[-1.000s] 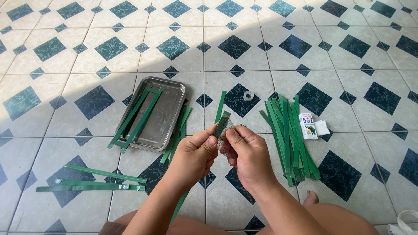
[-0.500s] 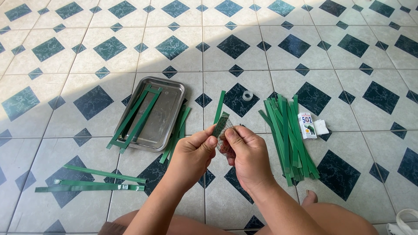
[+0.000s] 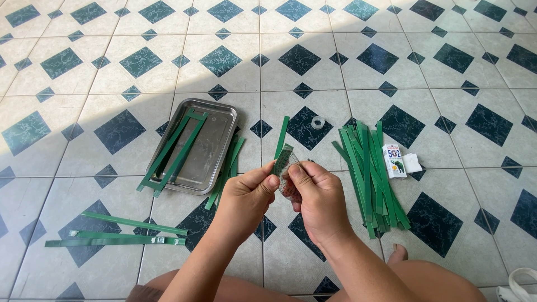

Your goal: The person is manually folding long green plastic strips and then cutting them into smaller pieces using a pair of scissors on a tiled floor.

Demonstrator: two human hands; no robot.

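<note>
My left hand [image 3: 246,198] and my right hand [image 3: 319,196] meet over the tiled floor and together pinch a small clear plastic piece with fine markings [image 3: 283,162]. A green strip [image 3: 281,136] rises from between the fingers toward the far side. The thumbs and forefingers of both hands press on the clear piece. What lies under the palms is hidden.
A metal tray [image 3: 215,145] lies to the left with long green strips across it. More green strips [image 3: 226,170] lie beside it. A pile of green strips [image 3: 369,173] lies right, next to a small glue box [image 3: 394,161]. A tape roll [image 3: 318,122] sits beyond. Joined strips [image 3: 120,235] lie near left.
Both hands have stayed in place, with only slight finger shifts on the clear piece.
</note>
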